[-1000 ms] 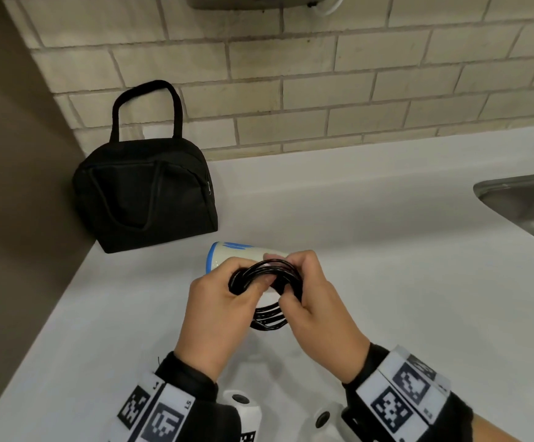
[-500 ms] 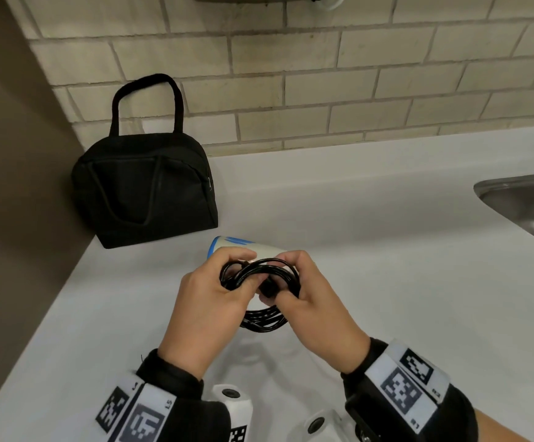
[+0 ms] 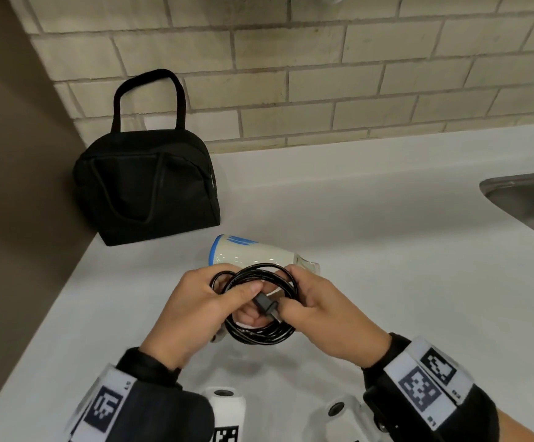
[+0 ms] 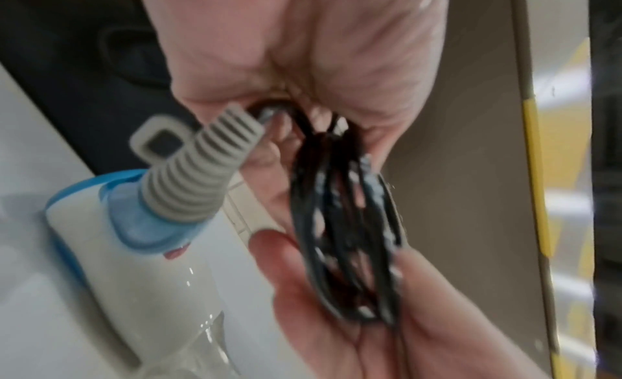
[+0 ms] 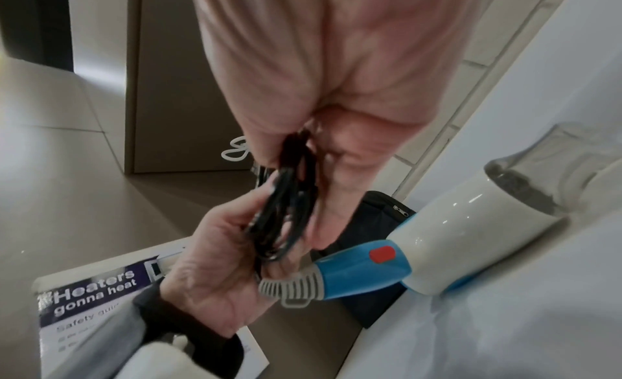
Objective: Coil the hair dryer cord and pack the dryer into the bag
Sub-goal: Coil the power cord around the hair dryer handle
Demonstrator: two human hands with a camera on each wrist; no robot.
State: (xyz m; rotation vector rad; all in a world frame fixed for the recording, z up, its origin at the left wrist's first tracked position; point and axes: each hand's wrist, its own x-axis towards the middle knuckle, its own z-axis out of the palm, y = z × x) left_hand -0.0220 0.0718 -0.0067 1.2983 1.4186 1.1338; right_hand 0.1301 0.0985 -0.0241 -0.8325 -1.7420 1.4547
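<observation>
While both hands work just above it, the counter carries everything: pale grey top, brick wall behind, steel sink at the right edge

Bag is black, soft, standing upright at the back left against the brown side panel, handle up. From the head view I can't tell if the zip is open

Dryer lies on its side on the counter between bag and hands, apart from the bag. White body, blue rear end pointing left, clear nozzle pointing right. Right wrist view shows its blue handle with a red switch and a grey ribbed sleeve where the cord exits

Left hand: fingers curled round the left side of the cord, thumb pressed over the top strands. Right hand: fingers curled round the right side of the same bundle, thumb and fingertip pinching next to the plug

Cord is black, wound into several loose loops, held off the counter in front of the dryer. Plug sits across the middle of the coil, between the two thumbs

A printed leaflet reading "Heaters gonna heat" shows low in the right wrist view, below counter level
</observation>
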